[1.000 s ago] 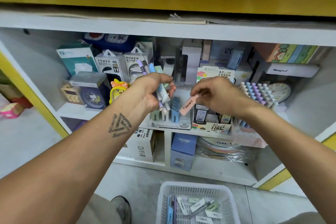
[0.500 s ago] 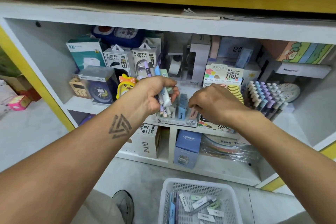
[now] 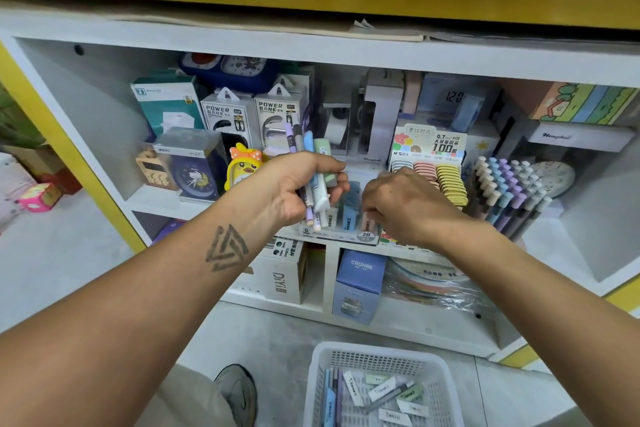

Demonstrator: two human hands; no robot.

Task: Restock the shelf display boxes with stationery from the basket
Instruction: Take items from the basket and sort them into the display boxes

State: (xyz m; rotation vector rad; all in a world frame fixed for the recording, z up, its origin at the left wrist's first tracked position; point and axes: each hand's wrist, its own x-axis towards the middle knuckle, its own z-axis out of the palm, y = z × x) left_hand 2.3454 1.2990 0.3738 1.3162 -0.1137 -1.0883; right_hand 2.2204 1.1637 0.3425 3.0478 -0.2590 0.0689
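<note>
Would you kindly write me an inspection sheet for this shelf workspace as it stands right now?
Surface: white shelf, crowded with boxed goods.
Job's things: display box at the shelf front, part filled; white basket on the floor, stationery left inside.
Clutter: power bank boxes, yellow duck clock, pastel pen rack.
Grippers: left hand grips a bundle of pens and erasers; right hand reaches into the display box, fingertips hidden.
Cables: nothing seen.
Surroundings: grey floor, a shoe, pink box far left.
</note>
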